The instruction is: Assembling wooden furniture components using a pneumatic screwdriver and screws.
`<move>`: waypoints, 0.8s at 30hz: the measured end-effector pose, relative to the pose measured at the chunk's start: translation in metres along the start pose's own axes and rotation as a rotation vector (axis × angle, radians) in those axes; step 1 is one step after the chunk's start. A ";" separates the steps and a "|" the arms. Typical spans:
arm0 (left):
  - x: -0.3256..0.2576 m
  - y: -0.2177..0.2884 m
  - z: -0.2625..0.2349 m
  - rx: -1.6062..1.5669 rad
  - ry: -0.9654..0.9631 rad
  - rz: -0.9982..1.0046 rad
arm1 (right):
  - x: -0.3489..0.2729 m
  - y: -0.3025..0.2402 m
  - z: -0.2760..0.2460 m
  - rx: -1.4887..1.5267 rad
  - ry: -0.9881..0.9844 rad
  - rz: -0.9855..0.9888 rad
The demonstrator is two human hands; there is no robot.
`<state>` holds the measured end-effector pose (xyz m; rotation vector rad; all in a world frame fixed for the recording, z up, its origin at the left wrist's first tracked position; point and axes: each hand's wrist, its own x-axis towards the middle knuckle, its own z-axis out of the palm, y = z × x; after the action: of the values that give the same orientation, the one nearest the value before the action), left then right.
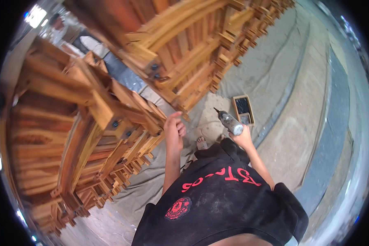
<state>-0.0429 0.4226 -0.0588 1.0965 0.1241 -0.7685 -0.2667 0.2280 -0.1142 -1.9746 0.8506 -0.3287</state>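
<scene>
My right hand grips a grey power screwdriver, its dark bit aimed up and to the left, touching nothing. My left hand is raised close to the lower corner of a slatted wooden furniture piece. Its index finger points forward, while the other fingers curl in; whatever they may hold is hidden. Farther left stands a second slatted wooden piece, with curved rails and dark bolts. Just beyond the screwdriver, a small wooden box holds dark small parts in one compartment and something greyish in the other.
Grey cloth sheeting and long mats cover the floor on the right. My feet stand close below the screwdriver. At the upper left, a person is beyond the wooden pieces. Many short wooden blocks jut from both pieces' edges.
</scene>
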 end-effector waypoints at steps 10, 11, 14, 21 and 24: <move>0.013 -0.141 0.024 0.339 -0.306 -0.470 | -0.109 0.249 -0.029 -0.379 0.044 0.925; 0.023 -0.158 0.018 0.359 -0.213 -0.431 | -0.127 0.275 -0.026 -0.370 0.029 0.939; 0.044 -0.181 0.024 0.455 -0.089 -0.390 | -0.183 0.349 -0.021 -0.290 0.031 1.027; 0.094 -0.241 0.122 0.786 -0.081 -0.423 | -0.259 0.450 -0.045 -0.208 -0.152 1.089; 0.121 -0.295 0.167 0.645 -0.210 -0.502 | -0.265 0.469 -0.067 -0.221 -0.207 1.162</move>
<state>-0.1805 0.1547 -0.2556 1.6097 -0.0365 -1.4310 -0.6974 0.2106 -0.4444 -1.3501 1.7502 0.6506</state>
